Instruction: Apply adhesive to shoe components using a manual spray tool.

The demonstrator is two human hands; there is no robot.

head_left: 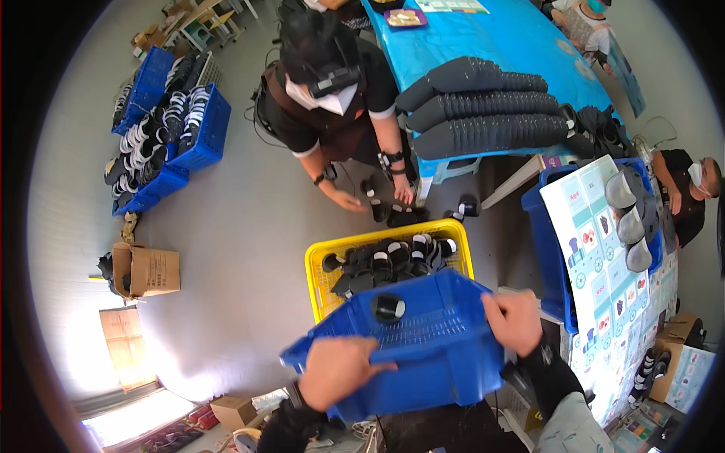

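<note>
A blue plastic basket (445,370) is gripped by its rim in both my hands. My left hand (336,370) is closed on the rim at the near left, and my right hand (515,321) on the right side. The basket is tilted and partly covers the near side of a yellow plastic basket (312,283). One dark shoe with a white patch (390,308) shows inside the blue basket. Several dark shoes (381,260) with white patches lie heaped in the yellow basket.
Across the yellow basket a co-worker (325,98) bends towards loose shoes (408,214) on the floor. Stacked dark grey shoe pieces (491,132) lie on a blue-covered table (521,45). At right stands a table with a printed cover (604,257); at left, blue crates of shoes (204,128) and a cardboard box (156,272).
</note>
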